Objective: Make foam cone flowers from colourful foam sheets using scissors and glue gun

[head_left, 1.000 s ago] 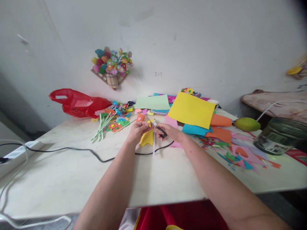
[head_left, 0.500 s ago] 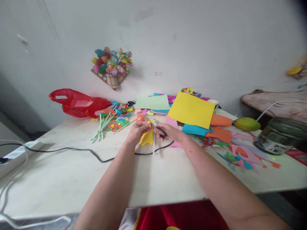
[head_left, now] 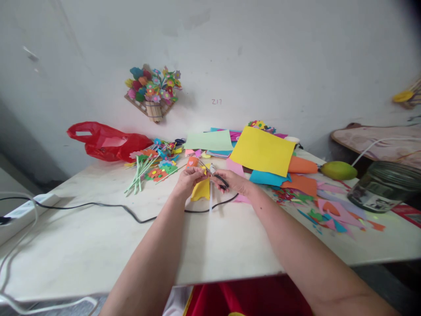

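Observation:
Scissors with black handles (head_left: 221, 180) are in my right hand (head_left: 233, 181), whose fingers are closed round them. The blades point up and left toward my left hand (head_left: 191, 177). My left hand is closed in a pinch; the piece between its fingertips is too small to make out. Beneath and between both hands lies a yellow piece (head_left: 201, 190) on the table. An orange piece with a pink heart (head_left: 192, 162) is just beyond my left fingers. A white stick-like thing (head_left: 211, 199) points toward me below the hands.
A black cable (head_left: 131, 213) crosses the white table (head_left: 98, 250). Green strips (head_left: 140, 175), paper flowers and a red bag (head_left: 112, 142) lie left. Coloured sheets (head_left: 263, 151), scraps, a green-yellow fruit (head_left: 338, 170) and a glass jar (head_left: 381, 186) are on the right.

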Motion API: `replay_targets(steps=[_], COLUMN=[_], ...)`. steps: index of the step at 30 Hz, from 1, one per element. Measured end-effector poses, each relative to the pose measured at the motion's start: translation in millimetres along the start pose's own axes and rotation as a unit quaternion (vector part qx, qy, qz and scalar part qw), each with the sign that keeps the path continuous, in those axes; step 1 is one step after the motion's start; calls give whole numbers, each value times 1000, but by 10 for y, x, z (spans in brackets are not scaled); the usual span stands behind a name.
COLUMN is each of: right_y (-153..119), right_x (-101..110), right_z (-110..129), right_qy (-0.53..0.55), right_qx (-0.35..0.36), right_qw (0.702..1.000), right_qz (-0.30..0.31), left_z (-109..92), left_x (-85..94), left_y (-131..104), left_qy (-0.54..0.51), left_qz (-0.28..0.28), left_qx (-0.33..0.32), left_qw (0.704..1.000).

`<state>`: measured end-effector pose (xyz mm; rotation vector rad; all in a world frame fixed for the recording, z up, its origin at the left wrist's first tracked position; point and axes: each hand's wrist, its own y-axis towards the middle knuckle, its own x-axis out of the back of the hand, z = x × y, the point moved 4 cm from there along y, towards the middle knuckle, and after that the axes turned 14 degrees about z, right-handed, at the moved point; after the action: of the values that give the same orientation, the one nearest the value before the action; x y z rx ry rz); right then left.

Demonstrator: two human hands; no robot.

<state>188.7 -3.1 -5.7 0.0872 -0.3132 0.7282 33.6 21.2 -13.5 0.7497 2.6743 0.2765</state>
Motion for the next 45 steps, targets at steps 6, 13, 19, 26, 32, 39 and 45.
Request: replay_targets(steps=[6, 13, 19, 26, 32, 39, 45], right_y=[9, 26, 47, 45, 48, 45, 23], right_x=[8, 8, 13, -8, -2, -7, -28], right_z=[-29, -37, -63, -39, -53, -46, 7], right_qy=[5, -7, -4, -1, -2, -2, 0], right_qx=[16, 11, 12, 8, 11, 7, -2], right_qw=[1000, 1000, 1000, 1000, 1000, 1000, 1000], right_qz=[6, 4, 3, -1, 5, 1, -5], left_z=[-10, 0, -2, 8, 13, 15, 6], left_x=[-6, 7, -3, 18, 29, 38, 30], left_y=[-2, 5, -2, 3, 11, 11, 4], left_qy=[-4, -12, -17, -14, -12, -15, -12], left_qz=[-1, -9, -11, -13, -12, -23, -27], left_qx=[-6, -8, -2, -2, -6, -11, -7], left_qw=[1000, 1000, 1000, 1000, 1000, 1000, 1000])
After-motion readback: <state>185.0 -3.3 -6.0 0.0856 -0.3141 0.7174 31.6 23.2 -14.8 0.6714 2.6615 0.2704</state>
